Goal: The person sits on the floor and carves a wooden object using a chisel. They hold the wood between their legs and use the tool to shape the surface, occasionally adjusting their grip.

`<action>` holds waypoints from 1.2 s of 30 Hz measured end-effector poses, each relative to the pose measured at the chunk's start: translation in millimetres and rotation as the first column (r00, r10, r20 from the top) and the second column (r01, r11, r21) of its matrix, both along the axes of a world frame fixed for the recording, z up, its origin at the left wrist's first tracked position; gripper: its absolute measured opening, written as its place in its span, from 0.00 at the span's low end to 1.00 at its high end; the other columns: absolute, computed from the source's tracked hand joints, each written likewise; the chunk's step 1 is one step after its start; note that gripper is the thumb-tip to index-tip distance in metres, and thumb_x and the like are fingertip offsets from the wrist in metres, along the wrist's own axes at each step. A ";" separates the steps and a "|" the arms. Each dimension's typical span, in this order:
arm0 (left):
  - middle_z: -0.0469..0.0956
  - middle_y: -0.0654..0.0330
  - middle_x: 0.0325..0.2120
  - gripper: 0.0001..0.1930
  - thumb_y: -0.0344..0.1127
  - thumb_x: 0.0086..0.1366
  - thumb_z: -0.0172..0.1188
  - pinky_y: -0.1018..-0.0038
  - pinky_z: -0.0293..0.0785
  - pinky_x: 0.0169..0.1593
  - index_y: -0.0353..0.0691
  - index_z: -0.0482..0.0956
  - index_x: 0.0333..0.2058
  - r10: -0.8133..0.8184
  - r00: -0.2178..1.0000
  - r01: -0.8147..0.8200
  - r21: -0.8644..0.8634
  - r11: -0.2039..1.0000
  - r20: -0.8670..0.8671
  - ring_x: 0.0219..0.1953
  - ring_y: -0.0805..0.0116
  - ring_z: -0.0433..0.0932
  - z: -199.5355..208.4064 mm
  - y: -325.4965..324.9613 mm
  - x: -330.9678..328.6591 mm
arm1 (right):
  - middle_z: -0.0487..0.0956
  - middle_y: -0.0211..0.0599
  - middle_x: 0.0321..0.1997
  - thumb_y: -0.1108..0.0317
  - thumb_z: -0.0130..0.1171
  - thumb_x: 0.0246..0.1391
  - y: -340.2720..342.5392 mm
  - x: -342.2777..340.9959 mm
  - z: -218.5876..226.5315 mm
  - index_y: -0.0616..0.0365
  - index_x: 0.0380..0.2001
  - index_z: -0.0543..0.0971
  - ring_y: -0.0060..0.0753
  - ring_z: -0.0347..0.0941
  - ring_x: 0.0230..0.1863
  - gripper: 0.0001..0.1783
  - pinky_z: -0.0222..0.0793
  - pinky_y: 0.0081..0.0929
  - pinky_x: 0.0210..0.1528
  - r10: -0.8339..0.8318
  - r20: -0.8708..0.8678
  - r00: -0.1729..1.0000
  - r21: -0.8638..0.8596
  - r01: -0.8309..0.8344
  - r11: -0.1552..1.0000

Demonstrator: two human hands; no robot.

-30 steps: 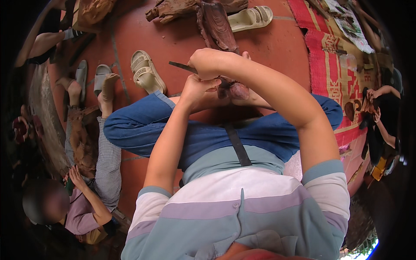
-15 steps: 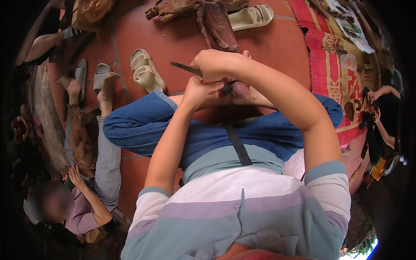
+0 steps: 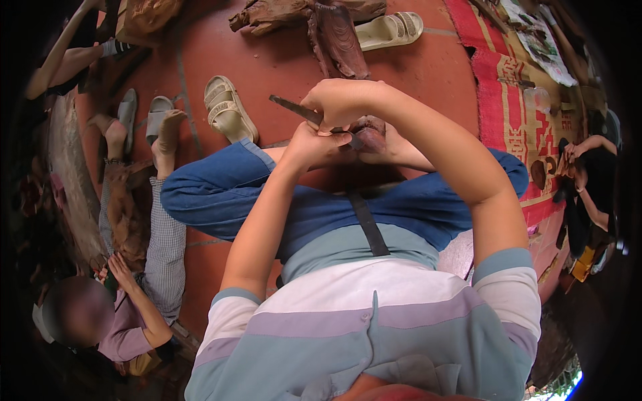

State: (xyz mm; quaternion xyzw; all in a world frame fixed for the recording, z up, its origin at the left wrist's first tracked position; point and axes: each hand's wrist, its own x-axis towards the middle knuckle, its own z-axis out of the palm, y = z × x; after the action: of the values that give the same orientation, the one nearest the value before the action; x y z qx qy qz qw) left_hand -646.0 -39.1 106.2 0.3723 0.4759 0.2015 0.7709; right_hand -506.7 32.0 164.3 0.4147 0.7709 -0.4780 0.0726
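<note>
A dark, flat metal tool, file-like in shape (image 3: 289, 105), slants through both hands in front of my crossed legs. My right hand (image 3: 332, 101) reaches across from the right and wraps round its upper part. Below and beside it, my left hand (image 3: 309, 146) is closed on the lower part, thumb laid along the tool. The tool's lower end meets a small reddish-brown wood piece (image 3: 372, 139) resting by my bare feet. My hands and the tool partly cover that piece, so its full shape is hidden.
Ahead lie a dark carved wood piece (image 3: 341, 43) and a rough log (image 3: 271, 17). Cream sandals (image 3: 227, 110) stand on the red tiled floor (image 3: 428, 80). A red and yellow mat (image 3: 491, 100) spreads at right. Other people sit left and right, one with a sleeve (image 3: 127, 337) near wood.
The tool and my right hand have shifted slightly right and toward me, its lower end sliding along the wood piece. My left hand moves slightly with it, keeping its hold.
</note>
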 end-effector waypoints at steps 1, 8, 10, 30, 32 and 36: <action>0.79 0.65 0.33 0.11 0.26 0.57 0.62 0.77 0.72 0.35 0.36 0.79 0.40 -0.017 1.000 0.017 -0.015 1.000 0.013 0.32 0.79 0.75 1.2 -2.3 0.1 | 0.80 0.45 0.27 0.71 0.64 0.33 -2.0 2.1 0.7 0.62 0.27 0.77 0.49 0.76 0.33 0.13 0.70 0.39 0.37 0.007 -0.018 1.000 -0.027 -0.007 1.000; 0.78 0.68 0.31 0.11 0.25 0.57 0.62 0.80 0.71 0.36 0.38 0.79 0.40 0.030 0.999 -0.029 0.061 0.998 -0.012 0.33 0.80 0.74 4.5 6.1 3.1 | 0.79 0.47 0.29 0.69 0.63 0.35 2.9 -1.9 8.8 0.61 0.29 0.78 0.47 0.76 0.35 0.13 0.69 0.38 0.38 0.002 0.011 1.000 0.129 -0.003 0.992; 0.78 0.68 0.31 0.10 0.25 0.57 0.63 0.80 0.71 0.37 0.38 0.79 0.39 0.029 0.999 -0.031 0.055 0.998 0.041 0.33 0.80 0.74 5.4 -0.4 2.3 | 0.80 0.46 0.30 0.70 0.61 0.37 0.8 -0.5 12.1 0.61 0.31 0.78 0.44 0.77 0.32 0.13 0.71 0.35 0.35 -0.014 0.024 1.000 -0.006 0.014 1.000; 0.78 0.67 0.35 0.11 0.28 0.58 0.63 0.77 0.71 0.45 0.38 0.78 0.41 0.034 0.998 -0.034 0.008 0.999 -0.060 0.39 0.78 0.74 11.2 14.1 12.6 | 0.80 0.37 0.26 0.71 0.60 0.40 14.8 14.6 -4.1 0.60 0.30 0.78 0.31 0.77 0.26 0.10 0.74 0.25 0.28 -0.229 0.001 0.973 -0.151 0.227 0.962; 0.78 0.67 0.34 0.12 0.27 0.57 0.64 0.79 0.71 0.41 0.36 0.78 0.41 0.055 0.998 -0.055 -0.022 0.998 -0.010 0.35 0.79 0.74 12.6 11.9 11.3 | 0.80 0.37 0.27 0.71 0.60 0.40 12.5 13.7 -1.2 0.60 0.31 0.78 0.30 0.77 0.26 0.11 0.75 0.26 0.29 -0.147 0.033 0.989 -0.113 0.149 0.982; 0.78 0.66 0.32 0.12 0.26 0.56 0.64 0.81 0.71 0.36 0.36 0.78 0.40 0.079 0.990 -0.077 -0.021 0.997 0.120 0.31 0.80 0.73 19.3 -2.0 13.5 | 0.80 0.37 0.27 0.71 0.60 0.39 -0.6 25.8 2.8 0.59 0.33 0.78 0.28 0.77 0.26 0.12 0.75 0.26 0.29 -0.136 -0.087 0.987 -0.177 0.119 0.977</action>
State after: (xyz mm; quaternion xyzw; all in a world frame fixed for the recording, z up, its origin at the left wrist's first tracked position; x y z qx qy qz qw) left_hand -632.5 -41.1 125.5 0.3343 0.4444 0.2497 0.7927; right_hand -480.9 31.4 167.1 0.4314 0.7012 -0.5662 0.0390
